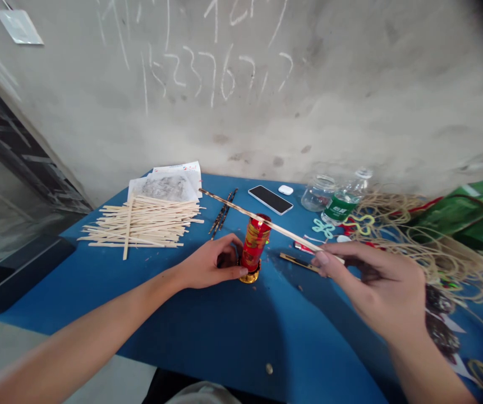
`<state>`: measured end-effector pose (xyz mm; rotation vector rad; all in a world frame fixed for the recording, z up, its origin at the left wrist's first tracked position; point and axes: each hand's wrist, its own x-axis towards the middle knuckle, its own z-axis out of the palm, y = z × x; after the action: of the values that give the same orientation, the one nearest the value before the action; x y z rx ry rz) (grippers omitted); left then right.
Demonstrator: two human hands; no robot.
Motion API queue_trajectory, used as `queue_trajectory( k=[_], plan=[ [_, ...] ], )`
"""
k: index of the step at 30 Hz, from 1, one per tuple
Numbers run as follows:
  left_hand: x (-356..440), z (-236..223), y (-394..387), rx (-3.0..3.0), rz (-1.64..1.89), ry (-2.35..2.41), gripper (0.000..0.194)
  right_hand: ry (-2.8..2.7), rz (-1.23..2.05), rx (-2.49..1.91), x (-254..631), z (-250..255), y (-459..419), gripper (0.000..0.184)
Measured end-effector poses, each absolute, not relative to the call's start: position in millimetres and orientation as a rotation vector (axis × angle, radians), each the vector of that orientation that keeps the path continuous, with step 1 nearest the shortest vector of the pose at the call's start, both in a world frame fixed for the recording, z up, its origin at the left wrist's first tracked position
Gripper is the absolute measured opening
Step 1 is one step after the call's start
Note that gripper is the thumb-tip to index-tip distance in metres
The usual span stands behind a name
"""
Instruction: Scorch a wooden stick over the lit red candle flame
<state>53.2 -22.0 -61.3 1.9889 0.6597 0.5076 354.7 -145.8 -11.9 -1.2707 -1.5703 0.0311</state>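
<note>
A red candle (pixel 253 247) with gold markings stands upright in a gold base on the blue table (pixel 207 336). Around its lower part curl the fingers of my left hand (pixel 214 264), the thumb against the base. My right hand (pixel 376 286) pinches one end of a thin wooden stick (pixel 285 231) between thumb and fingers. That stick slants across the candle's top, its far left part marked with dark scorched patches. Whether a flame burns there, I cannot make out. Several dark-patterned sticks (pixel 224 212) lie behind my left hand.
Plain wooden strips (pixel 144 221) are heaped at left by papers (pixel 178 177). A phone (pixel 270 200), white case (pixel 285 190), glass jar (pixel 317 193) and bottle (pixel 344 199) stand along the back. A box cutter (pixel 300 262) and coiled cord (pixel 392 224) are at right.
</note>
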Motion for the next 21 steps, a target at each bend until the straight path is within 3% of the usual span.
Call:
queue_trajectory(
  k=[21],
  plan=[
    [51.2,-62.4,-21.1,1.995,0.498,0.652,0.051,-1.505,0.058,-1.308,350.8,-6.8,-149.0,0.007]
  ],
)
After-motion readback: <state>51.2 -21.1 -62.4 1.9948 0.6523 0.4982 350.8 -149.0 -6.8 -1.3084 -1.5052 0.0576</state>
